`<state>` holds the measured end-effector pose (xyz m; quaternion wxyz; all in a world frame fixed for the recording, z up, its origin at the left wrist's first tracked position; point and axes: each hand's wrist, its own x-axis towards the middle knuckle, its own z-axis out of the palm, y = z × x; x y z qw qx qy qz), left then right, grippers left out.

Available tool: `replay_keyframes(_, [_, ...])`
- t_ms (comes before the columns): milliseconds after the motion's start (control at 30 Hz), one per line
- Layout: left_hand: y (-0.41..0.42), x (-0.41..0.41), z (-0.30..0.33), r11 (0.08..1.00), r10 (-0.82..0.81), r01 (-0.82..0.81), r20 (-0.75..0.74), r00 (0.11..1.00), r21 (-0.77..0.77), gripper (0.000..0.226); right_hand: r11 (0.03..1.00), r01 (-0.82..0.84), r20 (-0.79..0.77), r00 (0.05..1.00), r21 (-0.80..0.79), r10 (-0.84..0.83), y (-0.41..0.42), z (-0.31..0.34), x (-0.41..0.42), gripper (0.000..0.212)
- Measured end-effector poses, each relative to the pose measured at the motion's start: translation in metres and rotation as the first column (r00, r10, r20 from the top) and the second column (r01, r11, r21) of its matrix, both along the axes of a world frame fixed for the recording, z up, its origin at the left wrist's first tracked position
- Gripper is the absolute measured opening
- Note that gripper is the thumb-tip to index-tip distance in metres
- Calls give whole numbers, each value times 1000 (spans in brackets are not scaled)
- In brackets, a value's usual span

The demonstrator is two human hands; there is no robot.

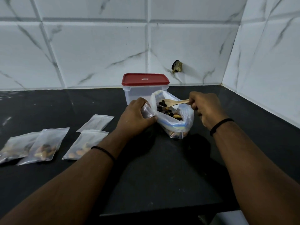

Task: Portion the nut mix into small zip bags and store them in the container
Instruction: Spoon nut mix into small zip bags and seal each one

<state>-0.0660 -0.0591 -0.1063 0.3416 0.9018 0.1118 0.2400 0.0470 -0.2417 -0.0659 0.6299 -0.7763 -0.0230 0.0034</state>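
A dark, glossy black countertop [162, 168] runs back to a corner of white marble-patterned wall tiles. Toward its back stands a clear plastic container [138, 93] with a red lid [145, 79] closed on it, and just in front of that sits a large open bag of nut mix [175, 117]. On the left lie three small zip bags holding nuts [44, 146] [14, 147] [82, 146], two of them overlapping, and one empty zip bag [96, 122] flat behind them.

A home kitchen corner: a dark stone table [162, 159] meets white marble-look wall tiles [97, 54] behind and to the right of the grip, and a red-lidded plastic food container [144, 88] stands just beyond it by the wall.
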Motion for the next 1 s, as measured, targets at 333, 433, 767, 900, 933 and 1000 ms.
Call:
replay_keyframes(333, [0,1,1,963,-10,44,129,992,-264,42,925,-168,572,744,-340,346,20,4,-48,12])
replay_keyframes(433, [0,-1,2,944,20,47,200,980,-326,38,923,-202,649,662,-329,376,19,4,-49,17])
replay_keyframes(767, [0,-1,1,965,-28,52,96,995,-258,48,972,103,507,862,-213,20,1,0,-8,18])
replay_keyframes(900, [-1,-2,1,985,-48,63,91,995,-163,46,903,160,532,842,-400,86,2,-11,-1,18])
replay_keyframes(933, [-1,-2,1,985,-54,67,85,995,-159,46,893,151,535,837,-424,112,3,-13,0,19])
replay_keyframes(1000, [-2,-2,1,984,-77,85,58,995,-158,46,868,149,551,819,-473,159,6,-14,0,22])
